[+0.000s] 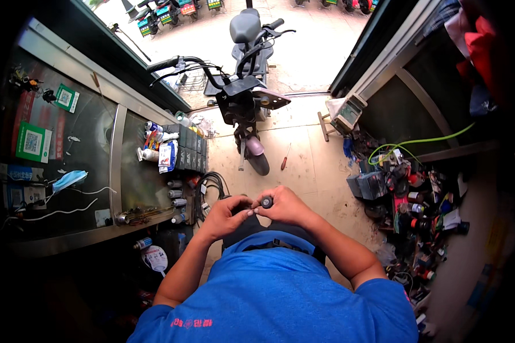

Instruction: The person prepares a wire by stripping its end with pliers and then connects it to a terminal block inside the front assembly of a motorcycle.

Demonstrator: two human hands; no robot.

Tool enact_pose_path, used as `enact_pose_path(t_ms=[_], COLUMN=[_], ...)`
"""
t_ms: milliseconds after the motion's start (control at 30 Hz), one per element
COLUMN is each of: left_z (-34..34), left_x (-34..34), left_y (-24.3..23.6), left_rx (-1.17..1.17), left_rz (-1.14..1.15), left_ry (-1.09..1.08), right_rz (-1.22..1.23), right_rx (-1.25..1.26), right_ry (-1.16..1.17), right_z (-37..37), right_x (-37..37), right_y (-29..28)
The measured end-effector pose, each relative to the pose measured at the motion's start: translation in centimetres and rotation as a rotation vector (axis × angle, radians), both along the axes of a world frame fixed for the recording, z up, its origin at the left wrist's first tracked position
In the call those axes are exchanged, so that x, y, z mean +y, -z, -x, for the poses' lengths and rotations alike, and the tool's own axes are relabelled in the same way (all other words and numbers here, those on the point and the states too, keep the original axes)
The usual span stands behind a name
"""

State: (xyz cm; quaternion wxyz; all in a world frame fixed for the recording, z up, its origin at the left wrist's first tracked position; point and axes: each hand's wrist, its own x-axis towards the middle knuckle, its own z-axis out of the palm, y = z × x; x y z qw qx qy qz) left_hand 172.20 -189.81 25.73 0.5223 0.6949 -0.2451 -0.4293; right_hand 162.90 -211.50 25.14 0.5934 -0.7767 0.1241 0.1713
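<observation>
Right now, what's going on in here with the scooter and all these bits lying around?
A person in a blue shirt holds both hands together at chest height. The left hand and right hand pinch a small dark cylindrical part between the fingertips; what it is exactly is too small to tell. Ahead, a scooter stands on the tiled floor near the doorway. A metal counter is at the left, and a heap of cans and tools lies at the right.
</observation>
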Motion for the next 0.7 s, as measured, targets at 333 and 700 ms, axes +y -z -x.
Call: enact_pose_path(t_ms=[333, 700], left_z=[5.5, 15.3], left_x=[1.3, 7.2], left_y=[2.9, 6.2], left_rx=[0.282, 0.539], left_rz=[-0.096, -0.001], left_ry=[0.062, -0.067], right_rz=[-0.237, -0.692], right_rx=[-0.207, -0.079], right_ry=[0.489, 1.151], right_z=[8.9, 24.8], right_x=[3.5, 13.2], right_y=[2.0, 9.0])
